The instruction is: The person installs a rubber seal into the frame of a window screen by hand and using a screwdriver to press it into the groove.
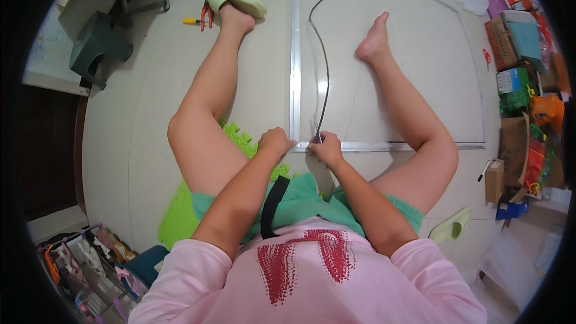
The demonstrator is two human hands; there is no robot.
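Observation:
A large window-screen-like frame [295,72] of thin silvery metal bars lies on the floor between my legs. At its near left corner my left hand [276,142] is closed, with the fingertips pinched against the bar. Just right of that corner, my right hand [327,149] is closed around a small tool with a dark handle and a thin metal tip; its exact kind is mostly hidden by the fingers. A long black cord [327,66] runs in a loose curve from beside the right hand toward the far side, inside the frame.
Red-handled pliers [206,17] and a yellow-handled tool [191,21] lie by my slippered left foot. A dark green stool [99,48] stands far left. Boxes and bags, including a cardboard box [514,144], line the right side. A loose slipper [450,226] lies near right; green foam mat [180,216] is left.

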